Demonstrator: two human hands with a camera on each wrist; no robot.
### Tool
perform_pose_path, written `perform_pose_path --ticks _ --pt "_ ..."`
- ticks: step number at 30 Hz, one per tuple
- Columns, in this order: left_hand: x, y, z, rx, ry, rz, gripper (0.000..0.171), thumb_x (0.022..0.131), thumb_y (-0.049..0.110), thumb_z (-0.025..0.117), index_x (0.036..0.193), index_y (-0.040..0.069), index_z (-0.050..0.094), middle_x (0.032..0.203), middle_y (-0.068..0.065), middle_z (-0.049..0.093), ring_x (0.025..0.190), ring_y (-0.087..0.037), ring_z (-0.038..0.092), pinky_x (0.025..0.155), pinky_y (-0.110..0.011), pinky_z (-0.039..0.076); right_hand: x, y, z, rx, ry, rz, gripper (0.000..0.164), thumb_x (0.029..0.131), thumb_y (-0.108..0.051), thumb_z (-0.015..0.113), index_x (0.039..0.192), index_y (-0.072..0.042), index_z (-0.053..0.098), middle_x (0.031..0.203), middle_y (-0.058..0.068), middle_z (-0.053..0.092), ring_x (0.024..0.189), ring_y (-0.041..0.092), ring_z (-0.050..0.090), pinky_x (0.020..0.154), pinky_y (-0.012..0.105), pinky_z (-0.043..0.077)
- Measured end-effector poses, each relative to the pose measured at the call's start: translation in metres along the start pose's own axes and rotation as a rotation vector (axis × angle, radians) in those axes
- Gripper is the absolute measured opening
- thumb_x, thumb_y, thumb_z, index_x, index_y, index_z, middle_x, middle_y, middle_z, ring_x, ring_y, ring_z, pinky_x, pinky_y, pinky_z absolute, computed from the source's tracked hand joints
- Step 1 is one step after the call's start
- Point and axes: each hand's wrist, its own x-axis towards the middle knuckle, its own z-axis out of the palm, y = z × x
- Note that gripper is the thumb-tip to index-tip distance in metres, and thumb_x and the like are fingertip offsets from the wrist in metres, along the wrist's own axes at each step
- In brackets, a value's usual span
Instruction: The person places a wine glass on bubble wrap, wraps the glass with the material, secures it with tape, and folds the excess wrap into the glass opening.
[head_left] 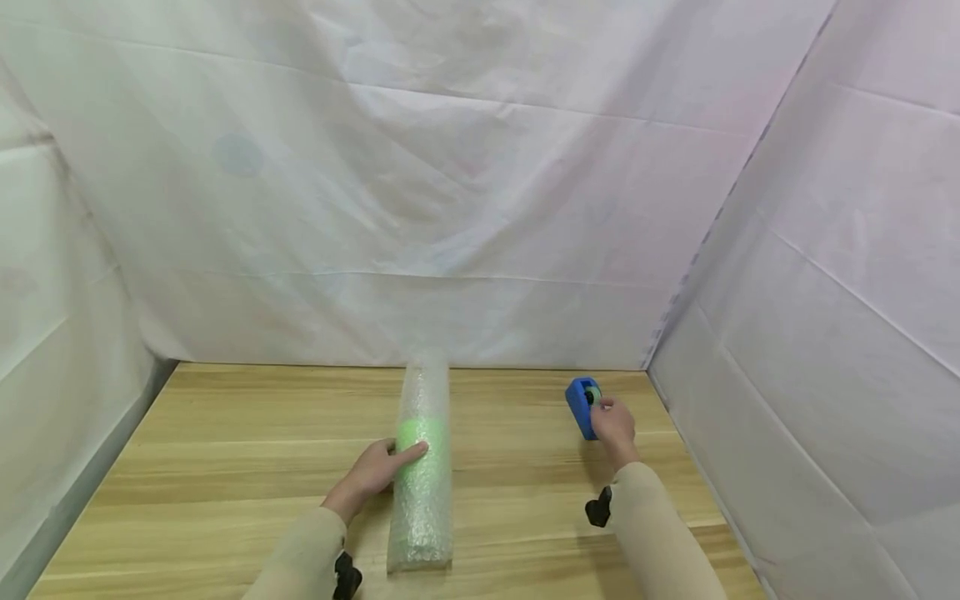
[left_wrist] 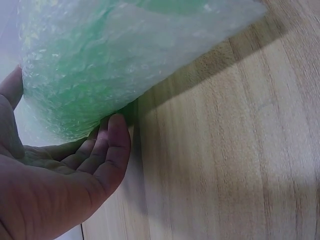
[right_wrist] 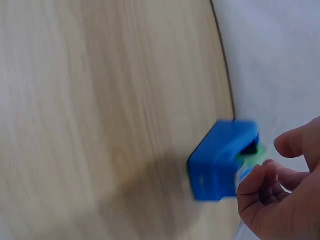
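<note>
A long bubble-wrapped roll (head_left: 423, 517) lies lengthwise on the table, with a green layer showing through its middle. My left hand (head_left: 377, 468) grips it from the left side, thumb over the top. In the left wrist view, the fingers (left_wrist: 116, 142) curve against the underside of the bubble wrap (left_wrist: 85, 70). Farther right stands a blue tape dispenser (head_left: 580, 408) holding a small greenish roll of tape (head_left: 593, 395). My right hand (head_left: 615, 423) is right at the tape. In the right wrist view, its thumb (right_wrist: 290, 144) stands apart from the bent fingers beside the dispenser (right_wrist: 215, 165).
The wooden table (head_left: 247, 467) carries the roll and the dispenser. White sheeting (head_left: 375, 208) hangs along the table's back edge, and more sheeting (head_left: 847, 333) borders its right side. The far end of the roll reaches close to the back sheet.
</note>
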Motion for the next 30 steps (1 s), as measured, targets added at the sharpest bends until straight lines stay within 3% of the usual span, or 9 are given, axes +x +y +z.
perform_pose_path --ticks 4,9,17,22,30 --pt "0.001 -0.001 0.0 -0.007 -0.007 -0.002 0.091 0.078 0.062 0.057 0.131 -0.01 0.04 0.119 -0.018 0.057 0.101 -0.022 0.058 0.084 -0.042 0.05 0.002 0.014 -0.007 -0.061 -0.045 0.021 0.044 0.095 -0.023 0.033 0.129 0.003 0.043 0.129 0.027 0.045 0.115 0.04 0.046 0.091 0.051 0.043" --pt "0.004 -0.004 0.001 -0.02 -0.016 -0.005 0.092 0.078 0.062 0.057 0.132 -0.01 0.039 0.12 -0.018 0.057 0.103 -0.023 0.058 0.085 -0.043 0.05 0.009 0.021 -0.011 -0.108 -0.057 0.027 0.042 0.093 -0.025 0.037 0.119 0.005 0.053 0.118 0.026 0.054 0.097 0.032 0.053 0.072 0.038 0.047" --pt "0.005 -0.005 0.001 0.005 -0.023 0.005 0.092 0.08 0.063 0.055 0.132 -0.01 0.037 0.122 -0.019 0.056 0.105 -0.025 0.057 0.089 -0.046 0.048 0.027 0.031 -0.016 0.02 -0.157 0.131 0.049 0.092 -0.024 0.045 0.128 0.009 0.043 0.126 0.029 0.048 0.102 0.031 0.05 0.074 0.035 0.048" --pt "0.003 -0.003 0.001 0.01 -0.022 0.014 0.089 0.081 0.06 0.054 0.132 -0.011 0.038 0.122 -0.02 0.056 0.104 -0.025 0.057 0.089 -0.046 0.048 0.03 0.032 -0.017 0.014 -0.171 0.137 0.047 0.092 -0.024 0.047 0.126 0.008 0.046 0.118 0.025 0.052 0.084 0.026 0.05 0.064 0.032 0.045" --pt "0.001 -0.002 0.002 0.024 -0.016 0.01 0.091 0.081 0.062 0.053 0.132 -0.011 0.037 0.123 -0.021 0.054 0.107 -0.028 0.057 0.09 -0.049 0.047 0.032 0.03 -0.019 0.105 -0.176 0.152 0.042 0.091 -0.02 0.049 0.121 0.009 0.046 0.08 0.009 0.053 0.061 0.015 0.047 0.064 0.034 0.046"
